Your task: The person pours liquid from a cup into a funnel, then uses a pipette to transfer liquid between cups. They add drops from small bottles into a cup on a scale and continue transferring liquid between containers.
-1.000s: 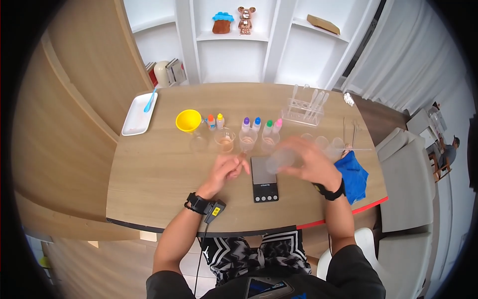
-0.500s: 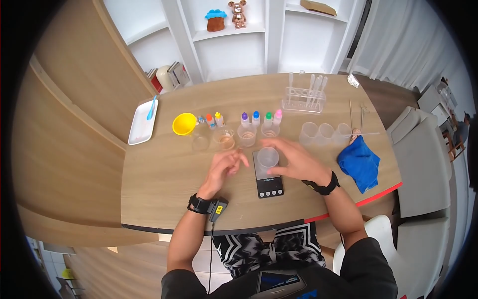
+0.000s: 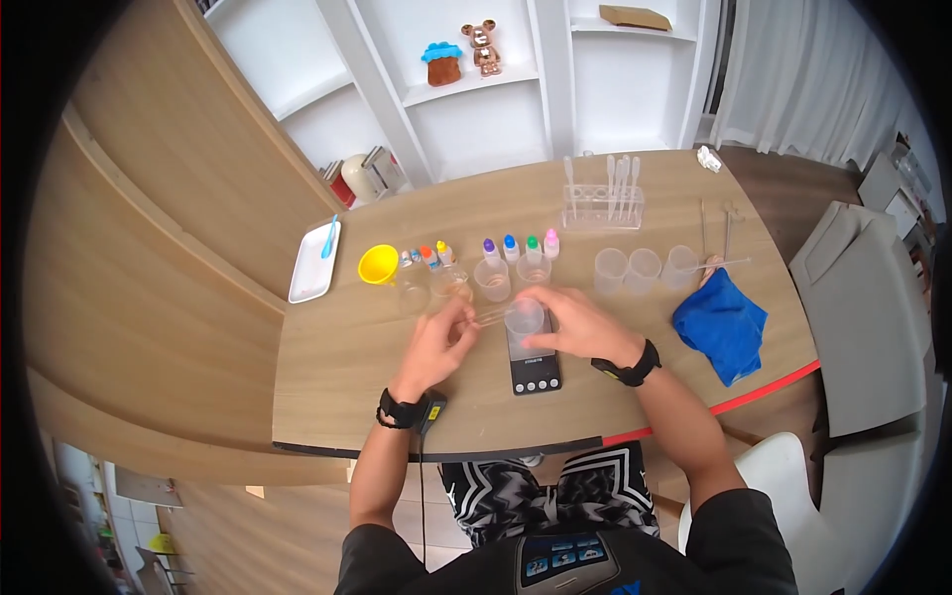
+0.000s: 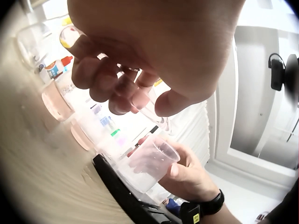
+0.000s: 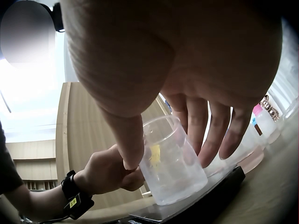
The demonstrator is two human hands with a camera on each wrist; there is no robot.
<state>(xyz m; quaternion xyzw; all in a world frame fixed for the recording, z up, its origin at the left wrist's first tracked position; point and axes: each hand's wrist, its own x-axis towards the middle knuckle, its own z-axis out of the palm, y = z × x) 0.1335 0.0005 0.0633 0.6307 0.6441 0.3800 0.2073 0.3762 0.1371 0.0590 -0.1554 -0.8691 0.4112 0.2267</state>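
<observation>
Standing on the scale (image 3: pixel 536 376), a clear cup (image 3: pixel 525 319) is gripped by the right hand (image 3: pixel 587 325); left of the scale, the left hand (image 3: pixel 434 349) pinches a slender clear implement (image 3: pixel 492 315) (rather blurred).

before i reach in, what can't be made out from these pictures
- Clear slender thing in the left grip: in the left wrist view, fingers cover part of it, so its exact kind is unclear.
- Any reading on the scale: too small in the head view.
- Scale plate: partly covered by the cup and right grip, head view.
- Label text on the orange-red-capped bottle: blurred, left wrist view.
</observation>
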